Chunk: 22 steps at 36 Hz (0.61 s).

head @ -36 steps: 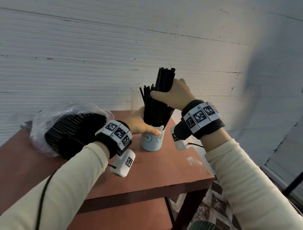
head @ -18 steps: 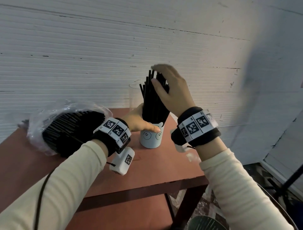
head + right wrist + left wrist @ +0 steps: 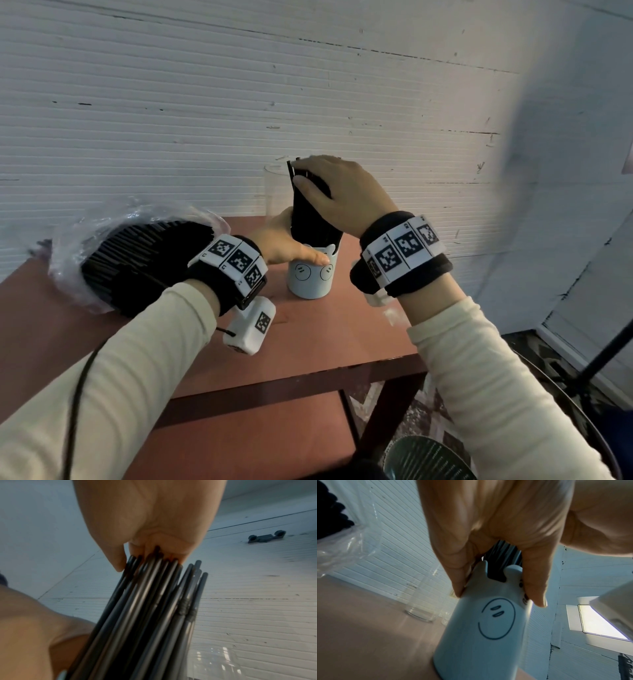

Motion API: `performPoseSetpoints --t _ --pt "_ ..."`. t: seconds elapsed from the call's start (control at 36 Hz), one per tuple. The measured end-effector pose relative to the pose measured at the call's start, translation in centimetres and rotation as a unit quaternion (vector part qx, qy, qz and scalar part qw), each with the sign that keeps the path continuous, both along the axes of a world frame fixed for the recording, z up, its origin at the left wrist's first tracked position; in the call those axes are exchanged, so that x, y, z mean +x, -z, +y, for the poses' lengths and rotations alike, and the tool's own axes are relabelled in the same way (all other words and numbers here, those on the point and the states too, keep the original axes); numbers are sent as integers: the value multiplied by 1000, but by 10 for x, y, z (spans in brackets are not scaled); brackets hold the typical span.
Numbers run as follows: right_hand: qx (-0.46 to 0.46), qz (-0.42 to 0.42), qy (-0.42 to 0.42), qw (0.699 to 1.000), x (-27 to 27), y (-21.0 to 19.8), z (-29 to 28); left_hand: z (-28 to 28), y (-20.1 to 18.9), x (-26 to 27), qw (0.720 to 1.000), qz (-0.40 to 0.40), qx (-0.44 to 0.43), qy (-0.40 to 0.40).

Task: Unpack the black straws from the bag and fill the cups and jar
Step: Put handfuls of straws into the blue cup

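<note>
A pale blue cup (image 3: 310, 279) with a drawn face stands on the red-brown table (image 3: 325, 342), packed with upright black straws (image 3: 308, 212). My left hand (image 3: 294, 246) grips the cup at its rim; its fingers (image 3: 453, 574) and thumb wrap the top of the cup (image 3: 488, 628). My right hand (image 3: 332, 185) lies over the straws' upper ends, its fingers (image 3: 154, 545) pressing on the tips of the straws (image 3: 145, 608) and its thumb along the bundle's side. A clear plastic bag (image 3: 137, 253) full of black straws lies at the left. An empty clear glass jar (image 3: 274, 192) stands behind the cup.
The white ribbed wall runs close behind the table. The table's right edge is just past the cup. On the floor to the right are a round dark object (image 3: 428, 459) and a black stand leg (image 3: 609, 353). A small clear glass item (image 3: 445, 616) sits beside the jar (image 3: 423, 601).
My right hand let go of the bundle's side, moved to the top of the straws and pushed them down; they now stand lower in the cup. The left hand kept hold of the cup.
</note>
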State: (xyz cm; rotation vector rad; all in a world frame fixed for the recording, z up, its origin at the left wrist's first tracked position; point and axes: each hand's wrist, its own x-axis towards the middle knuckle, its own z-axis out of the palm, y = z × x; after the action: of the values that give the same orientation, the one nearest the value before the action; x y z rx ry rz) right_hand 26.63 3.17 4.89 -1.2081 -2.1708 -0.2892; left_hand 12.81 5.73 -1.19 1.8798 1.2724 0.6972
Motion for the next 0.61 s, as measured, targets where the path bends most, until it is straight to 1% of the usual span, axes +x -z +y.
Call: performPoseSetpoints --t 0.08,0.14,0.19,0.28,0.36,0.44,0.53,0.61 --pt "33 45 2 998 6 2 -3 0 1 0 1000 -7 3 -4" --pt "43 74 27 996 10 4 -4 -3 1 1 1000 -8 -7 2" --pt "19 94 54 994 14 5 -6 -6 1 1 1000 -12 -13 5" --pt "-6 87 58 995 18 6 -7 5 11 -1 1000 -26 -16 4" --pt "0 81 47 996 18 4 -8 2 9 0 999 -23 -26 4" --pt "24 109 22 993 14 0 -12 -16 -2 0 999 -21 -43 -3" --pt "75 142 -20 987 5 -5 -22 -20 -2 -10 999 -3 -33 -33" --pt "144 164 -59 974 -9 -8 -33 -26 -9 -30 998 20 4 -67"
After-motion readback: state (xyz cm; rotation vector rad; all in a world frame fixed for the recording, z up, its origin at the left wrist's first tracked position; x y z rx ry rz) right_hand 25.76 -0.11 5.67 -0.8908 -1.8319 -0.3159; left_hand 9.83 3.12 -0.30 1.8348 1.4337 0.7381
